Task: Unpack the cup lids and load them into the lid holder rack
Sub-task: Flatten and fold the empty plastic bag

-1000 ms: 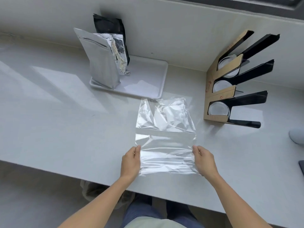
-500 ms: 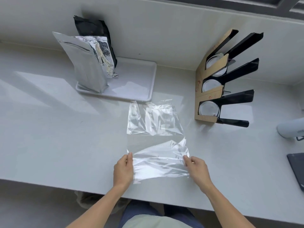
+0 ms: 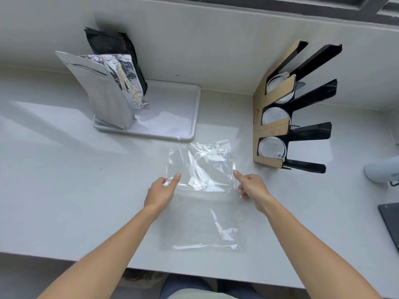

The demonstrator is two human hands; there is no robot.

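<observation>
An empty clear plastic bag [image 3: 205, 203] lies flat on the white counter in front of me. My left hand [image 3: 160, 190] pinches the bag's left edge halfway up, index finger stretched forward. At the right edge, my right hand [image 3: 251, 187] holds the bag the same way, index finger pointing ahead and the other fingers curled. The lid holder rack [image 3: 272, 130], brown cardboard with black arms, stands to the right of the bag. White cup lids sit in its bottom slot [image 3: 271, 148], middle slot [image 3: 274, 115] and upper slot [image 3: 278, 85].
A white tray [image 3: 172, 135] sits behind the bag with a silver foil pouch [image 3: 103, 93] and a black pouch [image 3: 108, 42] standing on it. A pale rounded object [image 3: 382, 171] and a dark flat device [image 3: 391, 221] lie at the right edge. The counter's front edge runs just below the bag.
Both hands moved forward from the bag's near corners to the middle of its side edges. The bag lies flatter on the counter.
</observation>
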